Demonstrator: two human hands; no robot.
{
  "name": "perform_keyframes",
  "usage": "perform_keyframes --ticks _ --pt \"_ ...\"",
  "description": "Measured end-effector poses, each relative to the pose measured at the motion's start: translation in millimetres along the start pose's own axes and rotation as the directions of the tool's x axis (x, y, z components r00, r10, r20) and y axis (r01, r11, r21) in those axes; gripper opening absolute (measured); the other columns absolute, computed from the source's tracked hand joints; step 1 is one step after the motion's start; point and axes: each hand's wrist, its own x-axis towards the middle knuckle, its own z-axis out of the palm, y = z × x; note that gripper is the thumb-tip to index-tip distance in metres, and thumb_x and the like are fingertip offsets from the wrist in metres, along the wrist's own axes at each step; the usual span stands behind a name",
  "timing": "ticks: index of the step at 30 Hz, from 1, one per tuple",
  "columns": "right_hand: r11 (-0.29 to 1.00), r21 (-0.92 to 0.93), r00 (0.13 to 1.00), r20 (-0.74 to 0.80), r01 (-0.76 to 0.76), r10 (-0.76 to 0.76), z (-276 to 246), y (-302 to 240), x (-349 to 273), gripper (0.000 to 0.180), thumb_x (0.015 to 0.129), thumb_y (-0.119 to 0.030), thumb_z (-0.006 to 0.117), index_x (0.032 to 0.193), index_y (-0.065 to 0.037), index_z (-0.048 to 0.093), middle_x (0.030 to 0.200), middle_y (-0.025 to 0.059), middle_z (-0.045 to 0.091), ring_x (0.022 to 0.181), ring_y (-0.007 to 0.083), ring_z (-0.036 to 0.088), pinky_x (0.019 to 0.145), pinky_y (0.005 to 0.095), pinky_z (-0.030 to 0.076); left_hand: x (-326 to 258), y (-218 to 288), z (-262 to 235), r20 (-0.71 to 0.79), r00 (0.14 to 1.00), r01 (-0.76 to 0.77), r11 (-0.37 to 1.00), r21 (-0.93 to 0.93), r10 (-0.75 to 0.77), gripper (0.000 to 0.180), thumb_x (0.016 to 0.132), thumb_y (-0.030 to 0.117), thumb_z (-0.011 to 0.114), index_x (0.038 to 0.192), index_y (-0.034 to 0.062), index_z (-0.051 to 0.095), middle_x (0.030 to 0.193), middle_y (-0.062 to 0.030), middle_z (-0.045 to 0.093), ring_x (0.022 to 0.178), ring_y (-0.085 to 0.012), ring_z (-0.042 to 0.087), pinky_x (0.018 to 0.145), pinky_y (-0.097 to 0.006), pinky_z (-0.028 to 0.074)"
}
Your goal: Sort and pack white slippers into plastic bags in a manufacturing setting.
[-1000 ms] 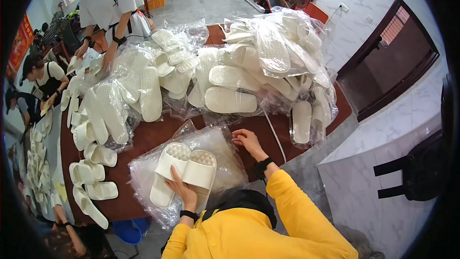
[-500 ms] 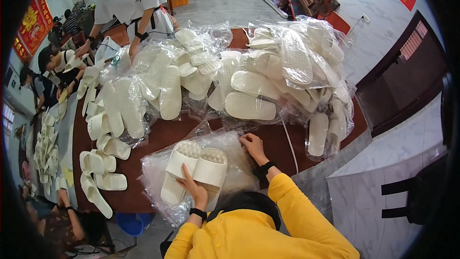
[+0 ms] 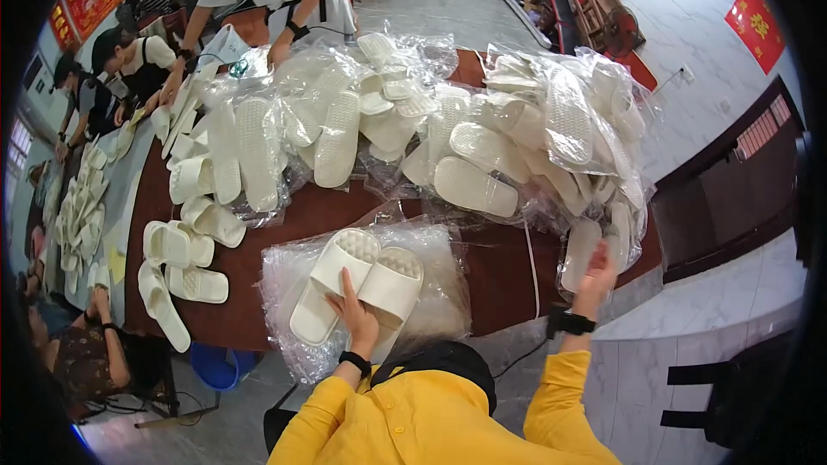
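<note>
Slippers [image 3: 355, 286], a cream pair lying side by side on a clear plastic bag [image 3: 439, 293], sit at the near edge of the brown table [image 3: 500, 267]. The left hand [image 3: 360, 317] rests flat on them, fingers loosely spread, pinning the pair. It seems best to keep that pressure steady so the pair stays aligned on the slippery film. Off to the right, the right hand [image 3: 596, 274] reaches up with fingers curled at a bagged slipper [image 3: 579, 251] hanging off the heap; whether it grips it I cannot tell. Beyond lie piles of bagged slippers [image 3: 517, 138]
</note>
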Motion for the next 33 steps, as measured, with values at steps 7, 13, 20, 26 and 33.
perform_keyframes --ticks 7,13,20,26,33 --pt "0.862 -0.130 0.866 0.188 0.490 -0.464 104.9 -139.6 -120.6 0.022 0.102 -0.022 0.048 0.110 -0.003 0.056 0.098 0.0119 0.069 0.096 0.0153 0.068 0.077 0.0227 0.058 -1.9 -2.4 -23.3 0.097 0.992 -0.082 0.996 -0.046 0.086 0.082 0.079 -0.006 0.048 0.155 0.0080 0.020 0.146 -0.0220 0.042 0.139 -0.0415 0.030 0.119 -0.054 0.004" --pt "0.885 -0.419 0.567 0.787 0.202 0.243 165.4 -82.3 -274.4 0.014 0.101 -0.016 0.053 0.105 -0.002 0.055 0.094 0.0148 0.069 0.072 0.0215 0.070 0.065 0.0287 0.059 -22.3 39.0 -111.3 0.151 0.977 -0.121 0.975 -0.186 0.150 0.055 0.081 -0.008 0.050 0.135 0.0021 0.053 0.126 -0.0156 0.054 0.107 -0.0282 0.054 0.094 -0.037 0.043" --pt "0.863 -0.349 0.006 0.928 0.367 0.373 182.9 -52.7 -345.0 0.015 0.088 0.009 0.061 0.103 0.005 0.062 0.098 0.0122 0.070 0.084 0.0175 0.072 0.069 0.0271 0.059 -33.1 106.5 -177.3 0.556 0.800 0.177 0.798 -0.576 0.224 0.029 0.086 0.002 0.068 0.115 0.0034 0.066 0.107 -0.0077 0.068 0.081 -0.0134 0.064 0.071 -0.026 0.052" --pt "0.970 -0.222 0.424 0.873 -0.097 0.242 167.5 -81.5 -327.7 0.011 0.094 0.005 0.054 0.106 0.005 0.053 0.100 0.0208 0.067 0.075 0.0170 0.069 0.063 0.0251 0.057 -44.4 85.8 -184.8 0.632 0.754 0.232 0.827 -0.511 0.179 0.013 0.087 0.003 0.068 0.100 0.0020 0.069 0.097 -0.0088 0.070 0.086 -0.0179 0.067 0.075 -0.029 0.052" --pt "0.777 -0.623 0.337 0.753 0.090 0.565 157.8 -64.0 -302.5 0.007 0.093 -0.002 0.060 0.099 0.001 0.061 0.091 0.0108 0.067 0.069 0.0137 0.063 0.062 0.0234 0.051 -46.4 54.0 -223.0 0.344 0.864 -0.299 0.924 -0.239 0.368 0.015 0.076 0.001 0.074 0.089 0.0025 0.066 0.100 -0.0104 0.067 0.091 -0.0296 0.065 0.080 -0.036 0.053"
